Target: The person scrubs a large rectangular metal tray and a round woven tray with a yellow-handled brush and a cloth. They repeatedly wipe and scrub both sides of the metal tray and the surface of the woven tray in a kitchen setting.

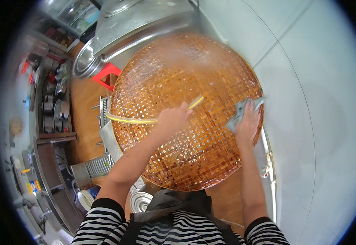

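A large round woven bamboo tray (178, 92), wet and shiny, spans the space before me. Over its middle, my left hand (175, 118) is closed around a clear hose with a yellow stripe (132, 120), whose end points up and right across the weave. The hose loops away over the tray's left rim. At the right side of the tray, my right hand (247, 122) presses a grey-green cloth (237, 114) against the weave near the rim. Part of the cloth is hidden under the fingers.
Beyond the tray stands a stainless steel counter (135, 24). A metal basin (87, 62) and a red plastic stool (107, 75) are at upper left. Shelves with metal pots (61, 109) line the left. A wall (288, 92) and white pipe (273, 190) lie right.
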A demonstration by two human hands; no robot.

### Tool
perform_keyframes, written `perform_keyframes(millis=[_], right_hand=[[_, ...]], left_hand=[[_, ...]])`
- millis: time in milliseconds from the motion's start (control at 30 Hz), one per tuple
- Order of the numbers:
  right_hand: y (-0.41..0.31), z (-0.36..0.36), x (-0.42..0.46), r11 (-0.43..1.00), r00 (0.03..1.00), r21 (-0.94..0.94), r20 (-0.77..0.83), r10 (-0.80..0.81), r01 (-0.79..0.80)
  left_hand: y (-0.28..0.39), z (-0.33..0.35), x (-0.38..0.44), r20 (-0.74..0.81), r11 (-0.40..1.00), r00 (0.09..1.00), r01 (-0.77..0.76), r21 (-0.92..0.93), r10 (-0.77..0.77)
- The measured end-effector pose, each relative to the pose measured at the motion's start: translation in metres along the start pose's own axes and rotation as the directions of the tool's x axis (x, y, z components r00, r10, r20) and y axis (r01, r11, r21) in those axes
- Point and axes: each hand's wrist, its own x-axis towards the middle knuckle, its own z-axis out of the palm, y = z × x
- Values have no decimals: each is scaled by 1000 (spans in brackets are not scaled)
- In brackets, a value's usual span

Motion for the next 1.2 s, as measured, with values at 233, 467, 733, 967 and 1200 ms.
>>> perform_keyframes(millis=[233,467,733,967,1200], right_hand=[[-101,53,71,853,972,475,-18,-234,214],[-58,84,195,946,997,320,64,40,-58],[-151,89,149,807,874,358,-56,-483,469],[-86,122,246,913,874,31,-304,-378,406],[-289,134,192,610,757,598,7,-653,520]], left_hand=[[-16,-39,31,-190,973,956,203,-110,-221],[-27,-38,13,-94,970,968,225,-90,-233],[-41,-13,12,-85,950,947,307,-52,-311],[-41,3,10,-182,959,942,279,-50,-284],[-44,8,15,-178,952,935,305,-41,-307]])
